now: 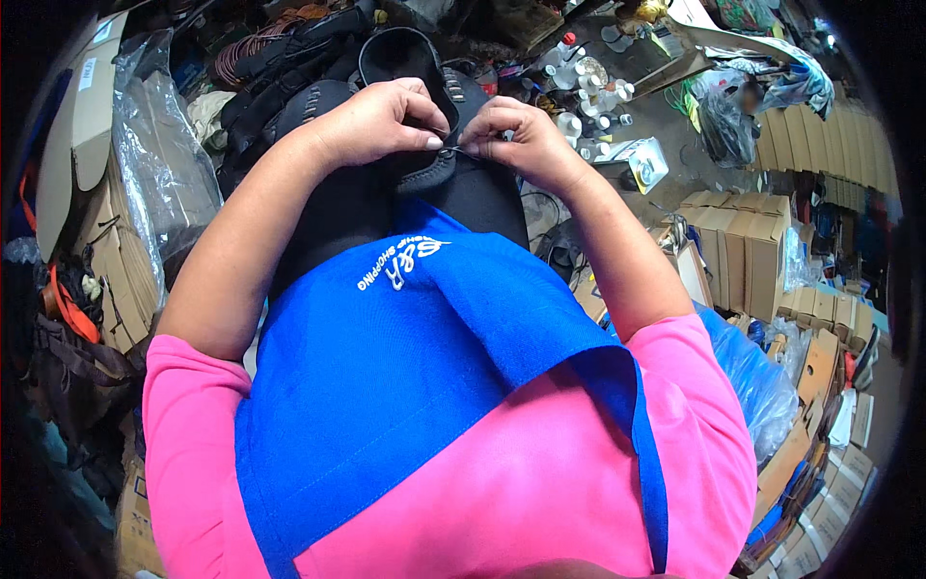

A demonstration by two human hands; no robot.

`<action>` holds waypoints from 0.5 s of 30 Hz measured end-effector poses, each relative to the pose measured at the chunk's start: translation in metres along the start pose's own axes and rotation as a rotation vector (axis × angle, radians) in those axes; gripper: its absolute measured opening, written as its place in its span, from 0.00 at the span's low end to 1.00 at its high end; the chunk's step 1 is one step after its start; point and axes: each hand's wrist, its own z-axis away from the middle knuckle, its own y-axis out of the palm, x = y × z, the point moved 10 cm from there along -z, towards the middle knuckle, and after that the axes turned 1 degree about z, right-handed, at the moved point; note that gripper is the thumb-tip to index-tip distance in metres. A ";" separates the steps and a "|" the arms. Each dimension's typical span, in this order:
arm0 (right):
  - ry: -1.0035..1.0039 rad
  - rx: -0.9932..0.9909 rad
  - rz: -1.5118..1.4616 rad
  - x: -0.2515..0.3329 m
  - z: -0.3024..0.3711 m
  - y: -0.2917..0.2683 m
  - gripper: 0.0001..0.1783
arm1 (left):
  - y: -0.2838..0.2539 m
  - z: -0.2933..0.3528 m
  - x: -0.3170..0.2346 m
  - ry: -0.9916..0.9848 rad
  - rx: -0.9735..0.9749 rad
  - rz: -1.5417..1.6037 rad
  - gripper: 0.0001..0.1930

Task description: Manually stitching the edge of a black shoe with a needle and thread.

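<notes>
On the left, flattened cardboard (87,116) is leaning beside clear plastic sheeting (169,154). Next, the left hand (386,121) is pressing thumb and fingertips together — what they are gripping is too small to tell — at a black shoe (427,177), which is resting between black-clad legs (494,201). The right hand (521,140) is pinching a thin pale strand (456,149). Farther right, white bottles (590,92) are standing, then brown cartons (743,241).

The bare left hand (391,121) hides part of the black padded shoe (397,60). A thin pale strand (449,149) at the bare right hand (521,140) is too small to identify. The bright pink shirt (473,482) runs off the lower edge.
</notes>
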 end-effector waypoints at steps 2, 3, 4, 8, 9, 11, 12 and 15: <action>0.001 -0.035 0.011 0.000 0.005 0.000 0.08 | 0.000 0.001 0.002 -0.025 0.033 0.028 0.11; -0.017 -0.060 0.058 0.004 0.008 0.000 0.08 | 0.003 0.002 0.003 -0.034 0.070 0.007 0.12; -0.035 -0.085 0.105 0.007 0.011 -0.001 0.09 | 0.006 0.002 0.004 -0.043 0.107 -0.013 0.13; -0.098 -0.108 0.273 0.026 0.020 0.000 0.12 | 0.009 0.004 0.002 -0.040 0.133 -0.078 0.13; -0.096 -0.108 0.275 0.029 0.021 0.000 0.12 | 0.010 0.004 0.001 -0.055 0.149 -0.112 0.14; -0.120 -0.072 0.428 0.037 0.021 0.004 0.11 | 0.012 0.004 0.000 -0.069 0.166 -0.146 0.14; -0.118 -0.074 0.427 0.042 0.021 0.003 0.11 | 0.013 0.005 0.000 -0.065 0.173 -0.180 0.15; -0.138 0.068 0.682 0.061 0.016 0.013 0.10 | 0.014 0.007 -0.005 -0.002 0.167 -0.244 0.16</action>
